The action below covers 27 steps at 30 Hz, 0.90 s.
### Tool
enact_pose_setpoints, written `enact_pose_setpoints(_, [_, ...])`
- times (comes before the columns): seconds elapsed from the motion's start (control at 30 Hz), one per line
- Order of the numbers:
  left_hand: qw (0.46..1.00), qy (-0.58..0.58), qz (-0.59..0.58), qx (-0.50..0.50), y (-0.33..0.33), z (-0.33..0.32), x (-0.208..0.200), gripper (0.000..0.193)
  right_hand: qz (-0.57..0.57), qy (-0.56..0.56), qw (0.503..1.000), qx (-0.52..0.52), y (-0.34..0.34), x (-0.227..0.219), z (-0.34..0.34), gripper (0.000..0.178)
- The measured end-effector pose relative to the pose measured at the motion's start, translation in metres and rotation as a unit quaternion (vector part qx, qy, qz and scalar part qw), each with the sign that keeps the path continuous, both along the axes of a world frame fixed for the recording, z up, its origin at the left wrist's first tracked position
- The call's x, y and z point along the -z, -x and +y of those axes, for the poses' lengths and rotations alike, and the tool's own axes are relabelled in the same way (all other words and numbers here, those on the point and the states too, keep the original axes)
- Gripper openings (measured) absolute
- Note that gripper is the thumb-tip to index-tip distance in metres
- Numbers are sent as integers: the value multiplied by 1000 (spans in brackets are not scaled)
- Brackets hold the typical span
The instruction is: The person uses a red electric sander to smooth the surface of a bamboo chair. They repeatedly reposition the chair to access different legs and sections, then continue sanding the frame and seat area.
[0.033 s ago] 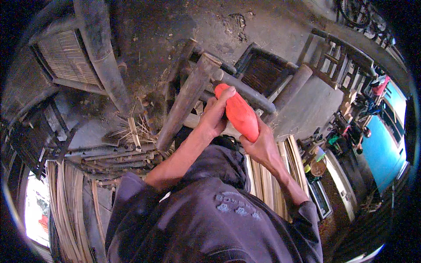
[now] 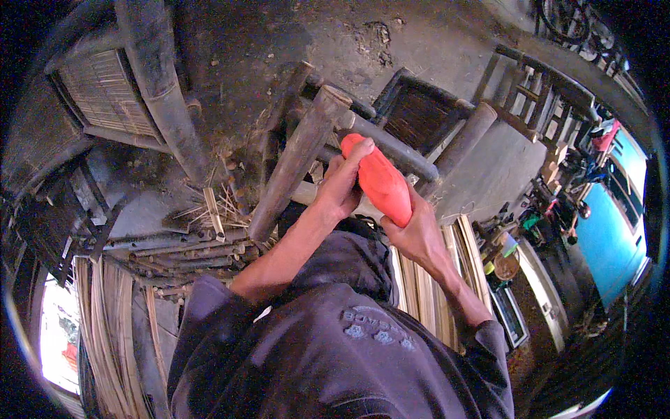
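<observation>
Both of my hands grip one elongated, rounded, smooth-looking orange-red object [image 2: 381, 183], whose kind I cannot make out. My left hand [image 2: 340, 187] is closed along its upper left side, with the thumb lying over the narrower far end. Around the thicker near end, my right hand [image 2: 417, 229] is closed, its fingers mostly hidden. The object is tilted, its far end pointing up and left. Just beyond it stands a frame of thick dark bamboo poles [image 2: 301, 162]; the object's far end overlaps the crossbar [image 2: 398, 150] in view, and I cannot tell if they touch.
Several bamboo sticks [image 2: 185, 258] lie stacked at the left, near long pale strips [image 2: 108, 328]. A woven bamboo panel [image 2: 105, 91] stands at the far left beside a thick pole [image 2: 157, 84]. More bamboo furniture [image 2: 541, 91] and a blue wall [image 2: 614, 244] are on the right.
</observation>
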<state>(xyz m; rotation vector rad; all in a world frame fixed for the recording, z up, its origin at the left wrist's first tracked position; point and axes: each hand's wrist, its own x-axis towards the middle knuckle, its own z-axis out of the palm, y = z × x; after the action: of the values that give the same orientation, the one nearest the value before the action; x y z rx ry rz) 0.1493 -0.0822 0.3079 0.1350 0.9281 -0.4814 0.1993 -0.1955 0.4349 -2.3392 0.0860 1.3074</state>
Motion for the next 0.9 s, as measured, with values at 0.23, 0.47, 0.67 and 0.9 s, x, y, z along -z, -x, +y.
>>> enact_pose_setpoints(0.23, [999,26,20,-10,-10,13,-12,44,8,4,999,-34,-7,5,3,82])
enact_pose_setpoints(0.47, [998,34,41,-36,-4,6,3,46,32,12,999,-42,-17,5,7,81])
enact_pose_setpoints(0.67, [998,37,-10,-50,11,1,34,44,-38,16,997,-67,-1,28,8,75])
enact_pose_setpoints(0.9, [997,36,-40,-63,4,1,45,38,-53,-36,997,-35,5,35,10,53])
